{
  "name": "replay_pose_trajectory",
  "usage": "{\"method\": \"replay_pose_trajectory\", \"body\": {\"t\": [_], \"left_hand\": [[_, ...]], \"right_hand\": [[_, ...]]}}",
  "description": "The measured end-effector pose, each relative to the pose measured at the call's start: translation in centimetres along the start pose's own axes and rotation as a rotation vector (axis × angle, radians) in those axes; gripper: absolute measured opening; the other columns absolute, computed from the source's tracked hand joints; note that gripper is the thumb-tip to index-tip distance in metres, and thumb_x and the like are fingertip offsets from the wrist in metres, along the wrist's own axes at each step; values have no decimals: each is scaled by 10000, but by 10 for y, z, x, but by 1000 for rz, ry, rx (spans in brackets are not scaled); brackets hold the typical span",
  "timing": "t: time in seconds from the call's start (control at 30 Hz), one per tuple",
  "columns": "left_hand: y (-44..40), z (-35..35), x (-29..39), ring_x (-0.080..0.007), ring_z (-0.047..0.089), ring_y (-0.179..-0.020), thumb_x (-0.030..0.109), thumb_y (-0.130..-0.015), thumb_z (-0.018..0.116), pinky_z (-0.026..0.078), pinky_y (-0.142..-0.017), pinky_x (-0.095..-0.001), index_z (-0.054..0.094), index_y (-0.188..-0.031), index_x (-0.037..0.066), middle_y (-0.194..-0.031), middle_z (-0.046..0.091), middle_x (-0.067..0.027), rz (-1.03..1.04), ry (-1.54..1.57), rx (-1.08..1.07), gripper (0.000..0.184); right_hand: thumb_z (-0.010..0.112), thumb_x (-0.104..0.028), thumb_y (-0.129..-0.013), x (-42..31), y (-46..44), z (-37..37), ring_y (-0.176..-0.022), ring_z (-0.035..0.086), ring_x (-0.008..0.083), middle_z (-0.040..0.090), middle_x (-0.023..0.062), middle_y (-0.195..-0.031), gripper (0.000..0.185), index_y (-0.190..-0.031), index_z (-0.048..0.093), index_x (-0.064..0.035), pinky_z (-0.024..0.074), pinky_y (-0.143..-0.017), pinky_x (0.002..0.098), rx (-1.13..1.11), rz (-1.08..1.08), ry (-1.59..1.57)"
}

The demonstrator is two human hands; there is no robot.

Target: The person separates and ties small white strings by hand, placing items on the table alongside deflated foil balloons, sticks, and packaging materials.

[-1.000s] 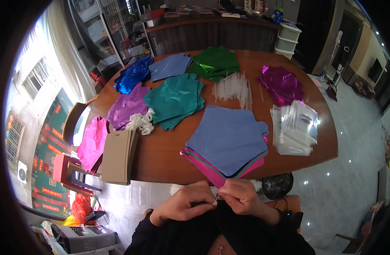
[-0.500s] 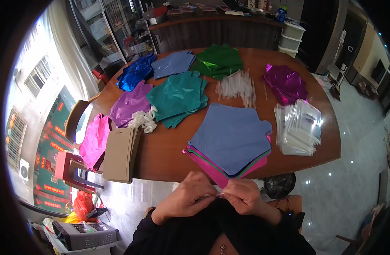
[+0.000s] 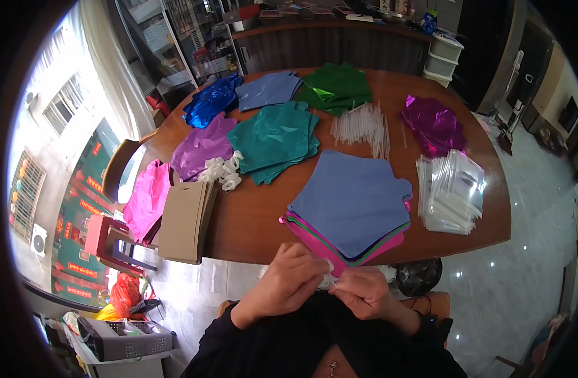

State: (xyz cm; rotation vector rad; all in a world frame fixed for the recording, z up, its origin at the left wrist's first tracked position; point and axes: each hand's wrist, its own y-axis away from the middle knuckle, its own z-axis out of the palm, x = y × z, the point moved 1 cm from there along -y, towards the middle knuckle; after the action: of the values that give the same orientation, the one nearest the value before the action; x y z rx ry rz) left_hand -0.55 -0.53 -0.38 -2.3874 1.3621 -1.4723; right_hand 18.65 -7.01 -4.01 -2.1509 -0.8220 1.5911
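By the table [image 3: 251, 217], left hand [image 3: 294, 276] pinches a white piece [image 3: 330, 265], right hand [image 3: 367, 292] apparently a pale strand [image 3: 332, 287].

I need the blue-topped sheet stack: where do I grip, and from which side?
Probably best to pinch the blue-topped sheet stack at its near corner, from above and below, coming from the person's side. That corner juts past the table edge, so its underside looks reachable; go deep, since the layers are splayed and the pink layer sticks out there.
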Motion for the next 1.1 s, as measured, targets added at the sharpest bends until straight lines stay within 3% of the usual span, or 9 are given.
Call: {"method": "replay_pose_trajectory", "body": {"t": [0.13, 0.17, 0.3, 0.5, 0.63, 0.67, 0.8, 0.97, 1.1], "left_hand": [[8, -4, -8, -247, 565, -902, 21, -864, 586, 411, -907, -377, 710, -1090, -15, -1027, 719, -122, -11, 366, -309, 261], [9, -3, -9, -247, 565, -902, 21, -864, 586, 411, -907, -377, 710, -1090, -15, -1027, 719, -122, -14, 367, -308, 261], [13, 6, -8, -235, 566, -900, 10, -852, 590, 411, -896, -357, 707, -1097, -15, -1010, 710, -120, -14, 929, -162, 272], [5, -5, 6, -238, 563, -901, 19, -850, 590, 419, -895, -356, 702, -1128, -36, -1030, 710, -126, -153, 562, 78, 304], [0, -9, -5, -240, 559, -888, 27, -853, 570, 430, -879, -345, 686, -1198, -59, -1043, 708, -139, 55, 126, -289, 374], [1, -8, -8, -240, 559, -888, 27, -853, 570, 430, -879, -345, 686, -1198, -59, -1043, 708, -139, 56, 127, -290, 374], [10, -1, -17, -239, 559, -858, -1, -835, 580, 433, -870, -345, 689, -1221, -28, -1051, 708, -131, 206, 763, -266, 402], [9, -6, -2, -272, 579, -939, -5, -819, 623, 415, -947, -379, 703, -1202, 26, -1147, 699, -117, -65, 412, -3, 393], [4, -7, -6, -266, 578, -883, -9, -823, 591, 399, -955, -400, 700, -1191, -4, -1062, 712, -129, 51, 188, -254, 384]], "right_hand": [[665, 22, -827, 2, 2, -3, -547, 460, 250, 571, 66, -696, 53, -855, 674, -22, 375, -548, 334, 102, 85, 4], [665, 22, -827, 2, 2, -3, -547, 460, 250, 571, 66, -696, 53, -855, 674, -22, 375, -548, 334, 101, 87, 2], [662, 21, -826, -2, -4, -1, -537, 447, 238, 568, 61, -686, 44, -829, 667, -23, 373, -545, 328, -67, 57, -18], [648, 33, -825, -1, 0, 4, -534, 426, 237, 560, 57, -682, 58, -814, 653, -24, 366, -543, 329, -60, -22, 16], [650, 32, -825, -7, 0, -2, -533, 426, 238, 557, 56, -676, 60, -805, 648, -24, 366, -547, 328, 111, 64, -21], [650, 32, -825, -7, 0, -2, -533, 426, 238, 557, 56, -676, 60, -805, 648, -24, 366, -547, 328, 112, 64, -19], [660, 27, -827, -3, 1, 1, -530, 424, 237, 553, 56, -670, 53, -814, 653, -24, 368, -543, 325, 20, 75, 2], [662, 35, -820, 1, 5, 5, -532, 431, 229, 550, 49, -669, 62, -814, 651, -26, 369, -541, 321, -37, 20, -29], [667, 32, -819, -3, 4, 2, -535, 437, 227, 549, 46, -667, 60, -813, 650, -25, 370, -539, 321, 52, 25, -19]]}}
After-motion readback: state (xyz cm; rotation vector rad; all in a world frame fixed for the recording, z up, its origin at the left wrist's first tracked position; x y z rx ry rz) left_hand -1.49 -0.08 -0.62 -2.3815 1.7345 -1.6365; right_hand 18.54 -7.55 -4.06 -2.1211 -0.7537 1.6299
